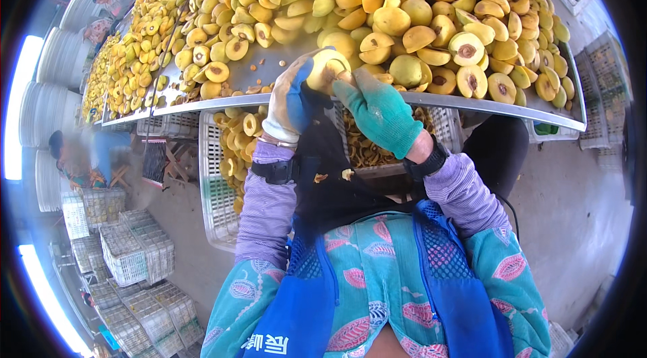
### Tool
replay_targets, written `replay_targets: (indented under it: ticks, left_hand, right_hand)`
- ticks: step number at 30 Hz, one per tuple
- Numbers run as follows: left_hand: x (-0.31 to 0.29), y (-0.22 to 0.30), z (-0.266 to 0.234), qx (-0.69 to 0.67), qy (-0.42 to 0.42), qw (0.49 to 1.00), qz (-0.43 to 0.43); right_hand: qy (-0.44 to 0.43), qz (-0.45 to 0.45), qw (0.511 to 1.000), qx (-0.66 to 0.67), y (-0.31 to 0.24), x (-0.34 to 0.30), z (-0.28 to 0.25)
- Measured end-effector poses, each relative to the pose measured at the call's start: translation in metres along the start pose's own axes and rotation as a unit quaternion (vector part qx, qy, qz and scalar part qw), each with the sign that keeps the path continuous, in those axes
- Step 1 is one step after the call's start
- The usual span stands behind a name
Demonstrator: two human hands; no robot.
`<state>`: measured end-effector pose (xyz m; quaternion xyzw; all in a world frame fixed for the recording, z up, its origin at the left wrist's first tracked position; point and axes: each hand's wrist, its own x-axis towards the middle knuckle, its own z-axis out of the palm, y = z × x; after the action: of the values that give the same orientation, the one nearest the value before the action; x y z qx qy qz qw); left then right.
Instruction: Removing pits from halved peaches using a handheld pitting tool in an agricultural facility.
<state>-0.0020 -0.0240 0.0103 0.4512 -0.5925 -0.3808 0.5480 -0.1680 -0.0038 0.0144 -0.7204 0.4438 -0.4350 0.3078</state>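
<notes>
My left hand [288, 99], in a white and blue glove, grips a halved yellow peach [325, 67] with its cut side partly showing. Close against that cut face is my right hand [381, 112] in a green glove, its fingers closed; whatever they hold is hidden. Both hands are above the near edge of a metal table [256, 78]. Heaped on the table are many peach halves [418, 38], several with brown pits or hollows showing. Below the edge, a white crate [210, 183] contains more halves, and another crate [445, 130] has small yellow-brown pieces in it.
The table's metal rim [485, 107] runs across in front of me. Stacked crates [138, 247] stand on the floor at the left, others [603, 82] at the right. White round tubs [57, 61] are stacked at far left, where other people sit. Small scraps [320, 177] lie on my dark lap.
</notes>
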Motion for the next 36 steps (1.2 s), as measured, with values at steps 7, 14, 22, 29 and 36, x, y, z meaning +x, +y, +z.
replay_targets:
  ticks: [7,14,22,29,36]
  left_hand:
    - [-0.012,0.017,0.006,0.2,-0.032,0.964,0.173]
    - [-0.024,0.009,0.015,0.064,0.068,0.993,0.073]
    - [-0.027,0.008,0.025,0.254,0.11,0.944,0.182]
    - [-0.034,0.005,0.025,-0.006,0.097,0.995,0.038]
    - [-0.042,0.01,0.006,0.255,0.07,0.951,0.158]
  right_hand:
    - [-0.033,0.036,0.999,0.008,-0.002,-0.015,0.004]
    - [-0.046,0.085,0.987,0.129,-0.013,-0.015,0.013]
    - [-0.014,-0.052,0.992,-0.116,-0.009,-0.033,0.023]
    - [-0.1,0.008,0.993,0.057,-0.005,-0.045,0.032]
    - [-0.342,0.437,0.584,0.592,-0.02,-0.027,0.005]
